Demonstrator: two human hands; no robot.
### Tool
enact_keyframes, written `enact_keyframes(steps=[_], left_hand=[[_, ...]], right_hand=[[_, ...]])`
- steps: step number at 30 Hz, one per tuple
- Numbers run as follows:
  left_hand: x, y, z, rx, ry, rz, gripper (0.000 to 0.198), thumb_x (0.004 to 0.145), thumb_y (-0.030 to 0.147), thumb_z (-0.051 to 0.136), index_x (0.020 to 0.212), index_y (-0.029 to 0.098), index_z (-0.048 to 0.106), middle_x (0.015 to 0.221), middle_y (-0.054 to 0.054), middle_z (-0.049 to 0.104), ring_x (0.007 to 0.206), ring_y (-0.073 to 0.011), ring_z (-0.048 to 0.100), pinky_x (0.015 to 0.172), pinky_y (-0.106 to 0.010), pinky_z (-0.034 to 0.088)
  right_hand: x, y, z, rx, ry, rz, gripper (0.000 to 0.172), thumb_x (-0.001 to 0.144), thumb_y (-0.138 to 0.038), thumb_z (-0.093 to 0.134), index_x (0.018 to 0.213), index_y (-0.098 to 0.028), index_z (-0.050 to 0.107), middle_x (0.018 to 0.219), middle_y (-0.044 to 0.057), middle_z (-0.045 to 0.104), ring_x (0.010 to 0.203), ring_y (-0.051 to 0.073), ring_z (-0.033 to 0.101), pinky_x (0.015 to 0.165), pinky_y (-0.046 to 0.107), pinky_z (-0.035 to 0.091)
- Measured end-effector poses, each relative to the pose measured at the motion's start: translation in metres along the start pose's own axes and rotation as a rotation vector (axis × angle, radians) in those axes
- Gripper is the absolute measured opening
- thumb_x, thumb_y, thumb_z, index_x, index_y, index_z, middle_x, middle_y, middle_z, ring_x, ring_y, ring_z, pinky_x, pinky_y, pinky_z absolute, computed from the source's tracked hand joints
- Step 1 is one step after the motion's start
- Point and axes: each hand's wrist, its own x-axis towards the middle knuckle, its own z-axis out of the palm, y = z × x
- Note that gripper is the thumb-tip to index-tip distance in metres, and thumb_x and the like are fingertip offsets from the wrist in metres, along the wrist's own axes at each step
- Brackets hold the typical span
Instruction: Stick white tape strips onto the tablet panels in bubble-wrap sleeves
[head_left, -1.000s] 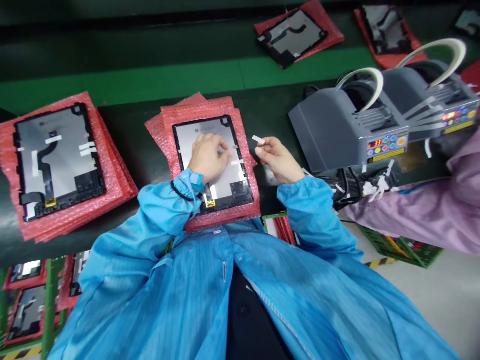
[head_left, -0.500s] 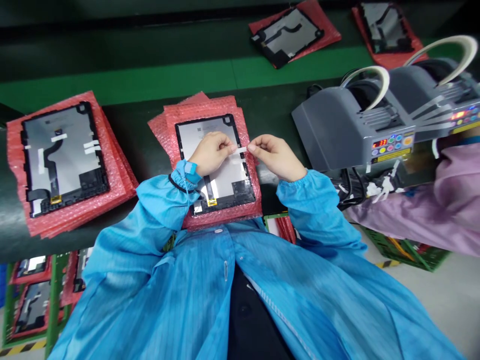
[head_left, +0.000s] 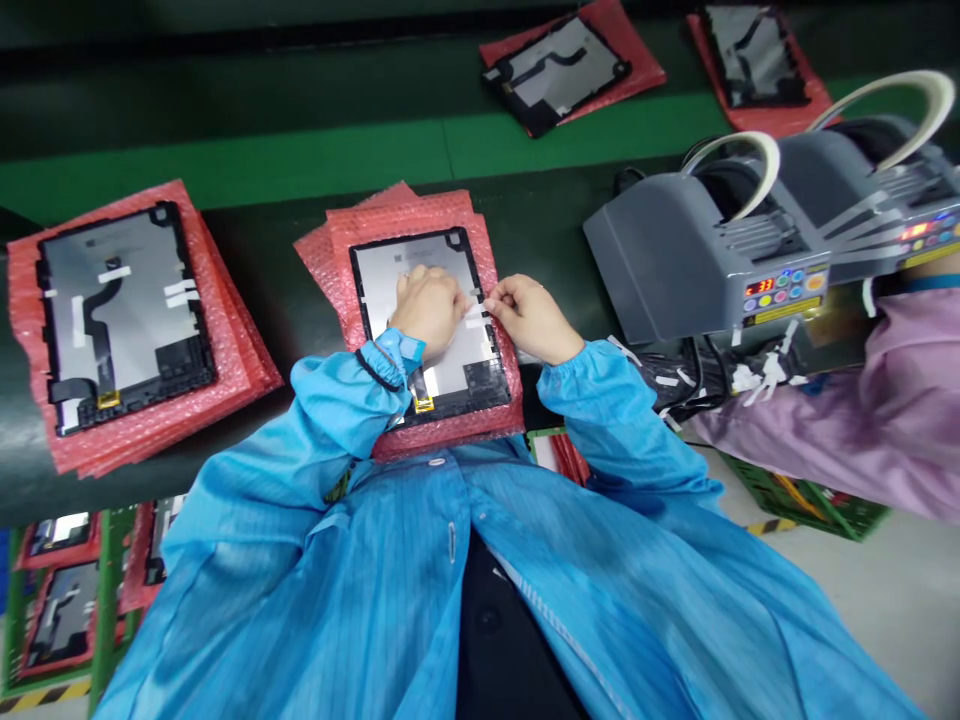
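Right hand (head_left: 536, 315) has shifted slightly left since the earlier head frame, now at a white strip (head_left: 475, 311) on the panel (head_left: 454, 370), centre frame; grip too small to tell. Left hand (head_left: 427, 310), curled, hides part of the panel; cannot tell if grasping.

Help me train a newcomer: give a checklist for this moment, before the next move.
1. Panel lying on red bubble wrap: ok.
2. Left hand over the panel: ok.
3. Right hand at the panel's right edge, by a white strip: ok.
4. White strip pressed flat along its length: cannot tell; too small and close to the hands.
5. Yellow tab at the panel's lower end uncovered: ok.
6. Display of the nearer grey machine lit: ok.
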Motion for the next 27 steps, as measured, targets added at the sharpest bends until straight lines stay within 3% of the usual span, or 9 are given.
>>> enact_keyframes(steps=[6,12,16,19,22,25,27], left_hand=[[-0.003,0.006,-0.005,0.037,-0.023,-0.007,0.018,0.089,0.024,0.067,0.073,0.017,0.064,0.095,-0.012,0.067,0.112,-0.0361,0.055,0.101,-0.055,0.041],[-0.004,0.009,-0.010,0.068,-0.060,-0.052,0.020,0.081,0.031,0.080,0.081,0.018,0.065,0.103,-0.012,0.066,0.116,-0.0378,0.055,0.099,-0.054,0.041],[-0.009,-0.001,-0.024,0.073,0.003,-0.035,0.017,0.078,0.023,0.080,0.089,0.021,0.067,0.108,-0.010,0.066,0.118,-0.0374,0.054,0.100,-0.056,0.041],[-0.027,-0.014,-0.048,0.090,0.113,-0.101,0.020,0.083,0.026,0.076,0.101,0.023,0.067,0.111,-0.009,0.067,0.116,-0.0335,0.056,0.103,-0.054,0.042],[-0.053,-0.025,-0.066,0.204,0.196,-0.344,0.021,0.093,0.034,0.064,0.106,0.017,0.065,0.112,-0.014,0.068,0.114,-0.0331,0.059,0.104,-0.050,0.045],[-0.073,-0.032,-0.065,0.226,0.129,-0.540,0.019,0.095,0.033,0.059,0.095,0.015,0.065,0.102,-0.016,0.071,0.102,-0.0332,0.067,0.092,-0.045,0.050],[-0.077,-0.039,-0.056,0.118,0.127,-0.582,0.016,0.095,0.031,0.059,0.088,0.017,0.063,0.094,-0.013,0.072,0.096,-0.0306,0.070,0.088,-0.040,0.051]], right_hand=[[-0.002,0.000,0.004,0.005,0.009,0.105,0.023,0.082,-0.017,0.068,0.069,-0.022,0.050,0.069,-0.001,0.049,0.073,0.017,0.048,0.082,0.036,0.041],[-0.003,0.007,0.011,0.499,-0.010,0.414,0.046,0.071,-0.034,0.085,0.081,-0.024,0.042,0.063,-0.008,0.049,0.060,0.012,0.047,0.062,0.025,0.039],[-0.002,0.004,0.006,0.597,-0.051,0.487,0.035,0.077,-0.029,0.080,0.081,-0.022,0.046,0.062,-0.008,0.052,0.056,0.009,0.044,0.058,0.023,0.038],[-0.002,0.001,0.003,0.502,-0.039,0.451,0.023,0.087,-0.028,0.068,0.079,-0.022,0.048,0.062,-0.007,0.050,0.055,0.009,0.043,0.058,0.023,0.037],[-0.003,-0.003,0.004,0.258,0.062,0.279,0.021,0.087,-0.024,0.064,0.076,-0.022,0.047,0.062,-0.005,0.050,0.059,0.012,0.047,0.062,0.026,0.039],[-0.004,-0.008,0.008,0.012,0.238,0.107,0.017,0.086,-0.024,0.062,0.076,-0.023,0.048,0.068,-0.001,0.056,0.068,0.017,0.054,0.070,0.030,0.043],[-0.001,-0.009,0.012,0.024,0.303,0.094,0.013,0.087,-0.030,0.061,0.083,-0.023,0.050,0.069,0.000,0.060,0.071,0.019,0.059,0.073,0.033,0.046]])
